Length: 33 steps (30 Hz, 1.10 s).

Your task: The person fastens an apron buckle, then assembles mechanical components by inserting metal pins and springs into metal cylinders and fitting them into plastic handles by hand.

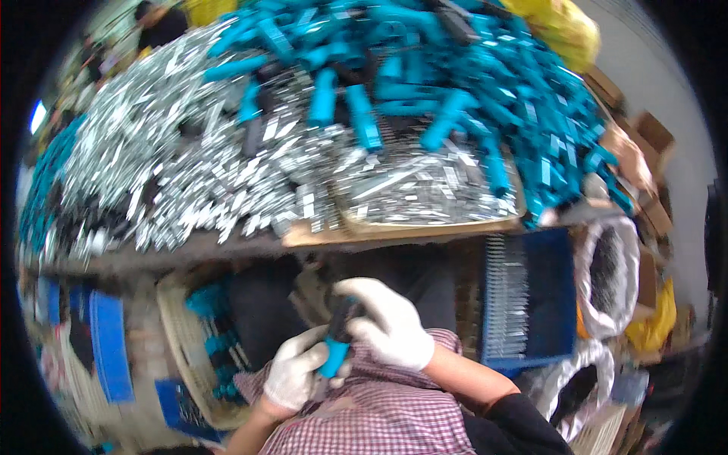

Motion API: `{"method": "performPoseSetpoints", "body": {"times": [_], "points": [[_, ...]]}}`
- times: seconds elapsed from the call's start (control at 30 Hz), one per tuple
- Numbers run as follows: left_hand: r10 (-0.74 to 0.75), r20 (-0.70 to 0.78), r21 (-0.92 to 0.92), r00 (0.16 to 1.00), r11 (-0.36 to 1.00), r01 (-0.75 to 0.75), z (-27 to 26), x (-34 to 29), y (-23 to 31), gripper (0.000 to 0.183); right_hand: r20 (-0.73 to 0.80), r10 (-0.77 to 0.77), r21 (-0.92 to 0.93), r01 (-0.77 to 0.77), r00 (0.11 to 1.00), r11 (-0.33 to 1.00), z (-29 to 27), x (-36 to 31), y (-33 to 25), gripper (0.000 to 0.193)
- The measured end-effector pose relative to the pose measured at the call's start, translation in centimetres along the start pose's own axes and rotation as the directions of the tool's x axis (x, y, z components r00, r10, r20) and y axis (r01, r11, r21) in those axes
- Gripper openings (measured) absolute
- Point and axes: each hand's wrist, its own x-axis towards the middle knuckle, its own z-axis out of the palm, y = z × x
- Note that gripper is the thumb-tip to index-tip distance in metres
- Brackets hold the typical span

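One teal-and-black handle (334,358), likely light, stiff, clamped in my left fingers (312,356) and right fingers (365,331); best held at near end.

Both hands gloved white, held close together before the torso. Left hand (294,370) lower, fingers and thumb closed in a grip; left forearm (254,434) rises from the lower edge. Right hand (390,326) higher, fingers curled leftward, gripping; right forearm (472,381) bare, angled up-left.

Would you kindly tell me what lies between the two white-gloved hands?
The head view shows an elongated black-and-teal piece between the left hand and right hand.
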Motion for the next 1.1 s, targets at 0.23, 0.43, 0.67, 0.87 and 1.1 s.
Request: {"method": "performPoseSetpoints", "body": {"times": [0.23, 0.43, 0.67, 0.87, 1.1], "points": [[0.480, 0.090, 0.659, 0.873, 0.628, -0.413, 0.9, 2.7, -2.8, 0.105, -0.147, -0.100, -0.046, 0.094, 0.984, 0.994, 0.8, -3.0, 0.2, 0.046], [0.299, 0.163, 0.845, 0.940, 0.449, -0.290, 2.6, 2.7, -2.8, 0.097, -0.119, -0.020, 0.168, 0.040, 0.993, 0.985, -3.5, -7.5, 1.9, 0.035], [0.301, 0.168, 0.804, 0.939, 0.509, -0.307, 1.8, 4.7, -3.6, 0.095, -0.349, 0.468, 0.052, -0.482, 0.812, 0.875, -9.6, -14.4, 6.8, 0.029], [0.375, 0.154, 0.830, 0.914, 0.453, -0.326, 1.2, 5.3, -4.7, 0.097, -0.331, 0.619, 0.078, -0.633, 0.712, 0.770, -10.2, -18.4, 9.3, 0.028], [0.292, 0.208, 0.821, 0.934, 0.467, -0.329, 1.2, 5.8, -4.3, 0.090, -0.305, 0.597, 0.076, -0.606, 0.742, 0.792, -10.5, -16.7, 8.6, 0.027]]}}
